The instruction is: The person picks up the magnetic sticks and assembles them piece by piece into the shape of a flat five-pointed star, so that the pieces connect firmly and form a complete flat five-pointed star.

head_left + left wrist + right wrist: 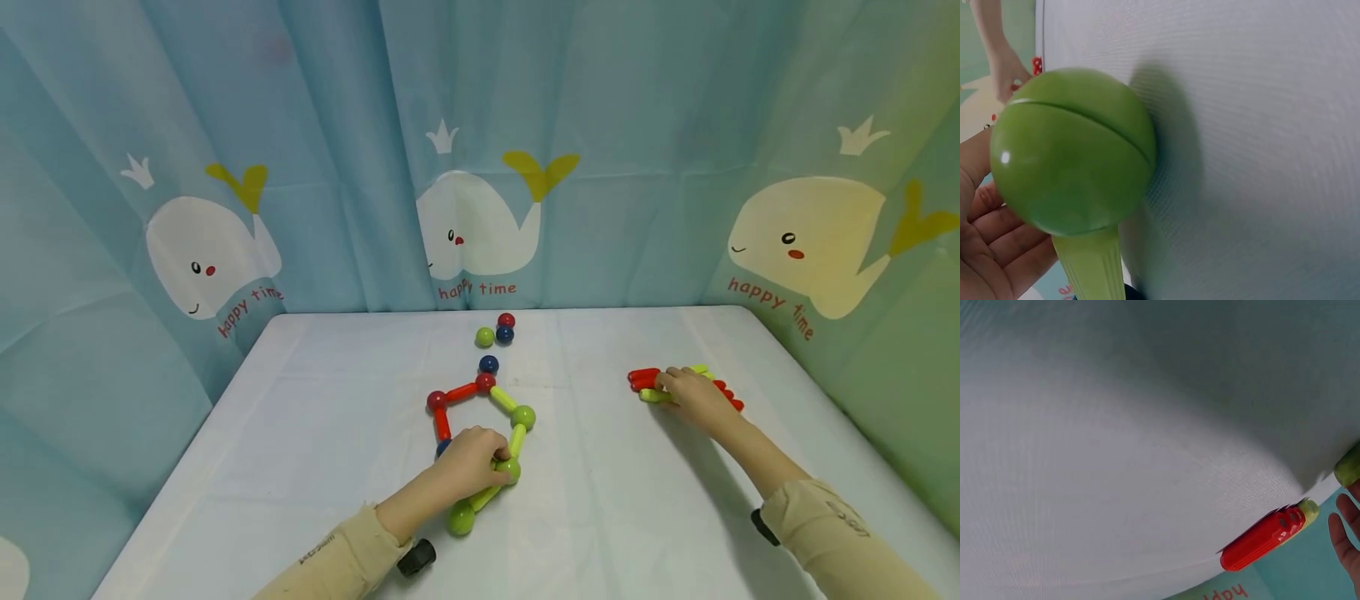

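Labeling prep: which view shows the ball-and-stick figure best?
Head: covers most of the ball-and-stick figure; the left hand hides part. Left wrist shows mainly a green ball and attached lime stick close up; right wrist, none.

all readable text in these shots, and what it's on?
"happy time": curtain, by left whale
"happy time": curtain, by middle whale
"happy time": curtain, by right whale
"appy": curtain, right wrist view, first letter unclear
Left sleeve, right sleeve: print too small to read
Left wrist view: red letters, unreadable
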{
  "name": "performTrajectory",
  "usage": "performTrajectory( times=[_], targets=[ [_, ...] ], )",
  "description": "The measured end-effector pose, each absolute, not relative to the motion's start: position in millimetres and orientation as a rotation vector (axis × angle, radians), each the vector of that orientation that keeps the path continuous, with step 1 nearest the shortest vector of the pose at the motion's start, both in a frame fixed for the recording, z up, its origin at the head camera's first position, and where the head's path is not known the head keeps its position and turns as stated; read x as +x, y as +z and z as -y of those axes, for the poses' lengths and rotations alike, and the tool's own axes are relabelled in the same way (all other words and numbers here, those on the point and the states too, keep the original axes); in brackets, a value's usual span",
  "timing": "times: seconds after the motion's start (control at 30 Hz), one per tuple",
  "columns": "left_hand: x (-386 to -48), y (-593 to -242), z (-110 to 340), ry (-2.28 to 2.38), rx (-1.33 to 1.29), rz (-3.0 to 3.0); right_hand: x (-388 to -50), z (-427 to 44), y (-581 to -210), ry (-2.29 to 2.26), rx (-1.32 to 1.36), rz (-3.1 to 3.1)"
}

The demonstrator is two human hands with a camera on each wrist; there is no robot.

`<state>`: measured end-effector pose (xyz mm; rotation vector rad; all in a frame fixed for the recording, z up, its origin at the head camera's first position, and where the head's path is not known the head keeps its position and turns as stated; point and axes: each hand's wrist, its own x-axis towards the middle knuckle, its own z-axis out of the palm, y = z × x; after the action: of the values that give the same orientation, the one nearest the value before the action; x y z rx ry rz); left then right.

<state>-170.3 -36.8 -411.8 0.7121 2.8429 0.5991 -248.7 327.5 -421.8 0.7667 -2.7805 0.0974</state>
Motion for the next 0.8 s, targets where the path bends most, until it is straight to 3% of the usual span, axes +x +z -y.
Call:
performTrajectory(
  times=[0.8],
  targets=[
    [-168.6,-412.2,41.7,0.68,0.744,-2.802,-234.2,-284.3,-422.6,0.258,0.814,2.842]
  ],
)
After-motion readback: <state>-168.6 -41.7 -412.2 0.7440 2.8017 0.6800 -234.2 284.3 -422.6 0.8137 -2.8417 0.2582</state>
